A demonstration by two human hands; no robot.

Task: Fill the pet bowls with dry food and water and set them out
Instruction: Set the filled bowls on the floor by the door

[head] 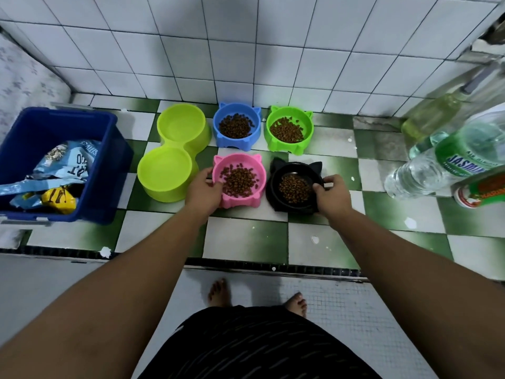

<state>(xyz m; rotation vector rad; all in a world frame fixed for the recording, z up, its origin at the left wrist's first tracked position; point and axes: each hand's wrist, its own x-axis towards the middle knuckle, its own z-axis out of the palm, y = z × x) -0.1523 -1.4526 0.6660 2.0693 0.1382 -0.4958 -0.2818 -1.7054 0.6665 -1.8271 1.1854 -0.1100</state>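
Note:
Several cat-eared bowls stand on the green and white checked floor, each holding brown dry food. My left hand [203, 191] grips the left rim of the pink bowl [258, 166]. My right hand [332, 194] grips the right rim of the black bowl [278, 173]. Behind them, near the wall, sit the blue bowl [218, 124] and the green bowl [307, 124]. A lime double bowl [175, 144] lies to the left with both cups showing no food; whether they hold water I cannot tell.
A blue plastic bin [109, 149] at the left holds opened pet food bags [62, 170]. Clear water bottles [420, 176] with green labels stand at the right, close to the black bowl. A tiled wall rises right behind the bowls. My bare feet stand below a floor step.

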